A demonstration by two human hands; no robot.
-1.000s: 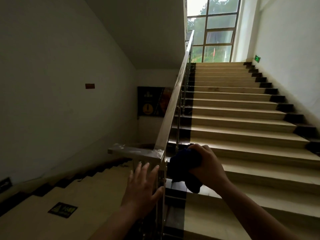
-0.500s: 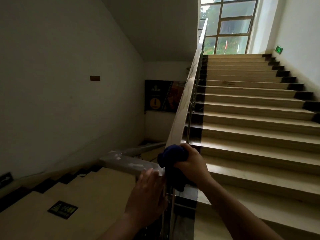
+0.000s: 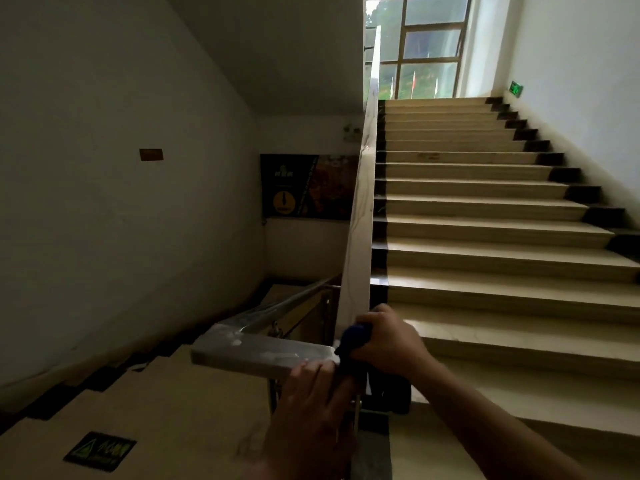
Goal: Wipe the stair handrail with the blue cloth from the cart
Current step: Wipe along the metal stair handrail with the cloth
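The right hand [image 3: 389, 342] reaches forward from the lower right on a bare, nearly straight forearm, back of the hand up, its fingers [image 3: 367, 322] curled closed around the blue cloth [image 3: 349, 341] and pressing it onto the corner of the handrail [image 3: 263, 353]. The left hand [image 3: 311, 407] comes up from the bottom edge, palm down, its fingertips resting on the near edge of the rail just beside the right hand.
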